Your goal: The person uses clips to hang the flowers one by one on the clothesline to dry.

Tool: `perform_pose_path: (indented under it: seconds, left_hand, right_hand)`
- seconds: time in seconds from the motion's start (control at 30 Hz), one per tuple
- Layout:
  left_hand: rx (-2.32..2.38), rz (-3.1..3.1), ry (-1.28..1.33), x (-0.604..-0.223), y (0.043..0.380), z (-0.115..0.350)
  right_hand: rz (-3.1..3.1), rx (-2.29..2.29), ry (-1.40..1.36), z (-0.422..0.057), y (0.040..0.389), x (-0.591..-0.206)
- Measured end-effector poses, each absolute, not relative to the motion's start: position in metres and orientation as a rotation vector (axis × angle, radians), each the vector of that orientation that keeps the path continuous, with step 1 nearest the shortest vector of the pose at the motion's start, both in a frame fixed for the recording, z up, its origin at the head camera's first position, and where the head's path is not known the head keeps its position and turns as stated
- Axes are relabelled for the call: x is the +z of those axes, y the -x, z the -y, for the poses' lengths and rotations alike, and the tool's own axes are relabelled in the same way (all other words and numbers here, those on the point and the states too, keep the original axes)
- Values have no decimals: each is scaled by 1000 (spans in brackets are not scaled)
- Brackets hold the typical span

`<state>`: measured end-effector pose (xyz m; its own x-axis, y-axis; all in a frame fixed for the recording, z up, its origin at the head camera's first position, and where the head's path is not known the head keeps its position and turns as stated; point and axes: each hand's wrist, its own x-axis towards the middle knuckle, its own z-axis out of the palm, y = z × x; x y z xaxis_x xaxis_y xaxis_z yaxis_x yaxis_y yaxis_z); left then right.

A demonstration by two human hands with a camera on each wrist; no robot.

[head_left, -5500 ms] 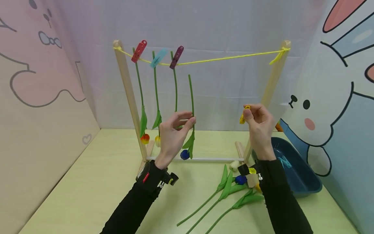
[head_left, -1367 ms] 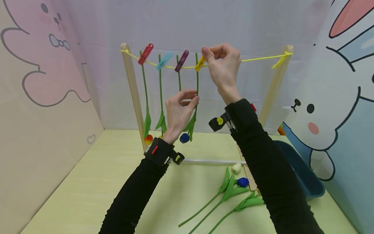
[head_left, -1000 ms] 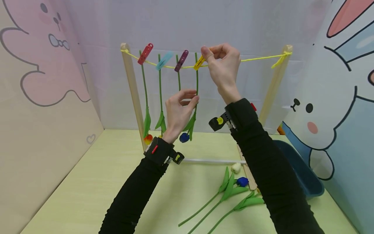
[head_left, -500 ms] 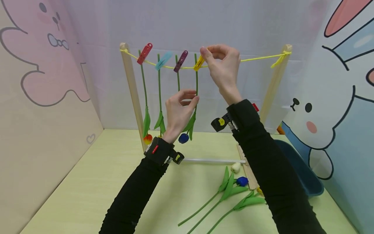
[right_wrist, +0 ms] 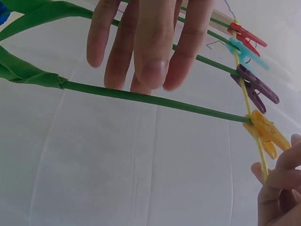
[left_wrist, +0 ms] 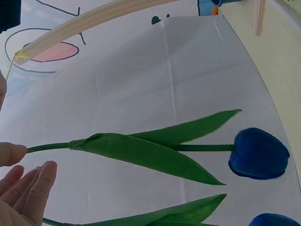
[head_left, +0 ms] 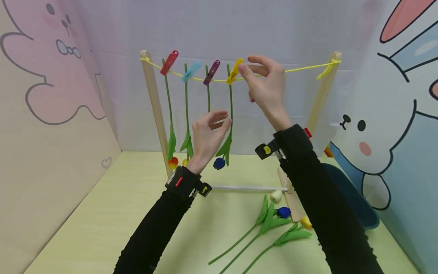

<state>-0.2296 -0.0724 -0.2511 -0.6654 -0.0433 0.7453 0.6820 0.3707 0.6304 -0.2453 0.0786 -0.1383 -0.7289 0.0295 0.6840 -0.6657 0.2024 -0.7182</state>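
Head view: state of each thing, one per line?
Red clothespin: clipped
Light-blue clothespin: clipped
Purple clothespin: clipped
Yellow clothespin: clipped
Yellow line: tied, sagging
Wooden posts: standing
Hanging tulips: blooms down
Table tulips: lying unclipped
Blue basin: upright, partly hidden
Left hand: not gripping
Right hand: not gripping

The left arm (head_left: pixel 150 232) and right arm (head_left: pixel 330 201) extend toward the far side, right hand (head_left: pixel 268 83) higher than left hand (head_left: pixel 208 133), fingers (head_left: pixel 217 114) loosely bent, thumbs (head_left: pixel 247 74) parted.

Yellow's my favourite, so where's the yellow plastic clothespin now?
In the head view, the yellow plastic clothespin is clipped on the thin yellow cord, just right of the dark purple plastic clothespin, beside the person's right hand.
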Motion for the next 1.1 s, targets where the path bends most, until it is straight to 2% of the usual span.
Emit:
perform_pose_path:
  seconds: [0.47, 0.7, 0.9, 1.1]
  left_hand:
    - [-1188, 1849, 658, -290, 204, 70]
    - [-1189, 2042, 777, -320, 189, 65]
    - [-1291, 2301, 857, -344, 178, 70]
    - [-1312, 2496, 903, -364, 169, 77]
  right_hand:
    - [1702, 1512, -848, -113, 233, -181]
    - [1574, 1548, -968, -144, 225, -208]
    - [1624, 1556, -967, -178, 221, -242]
    - [1772, 1539, -796, -208, 216, -275]
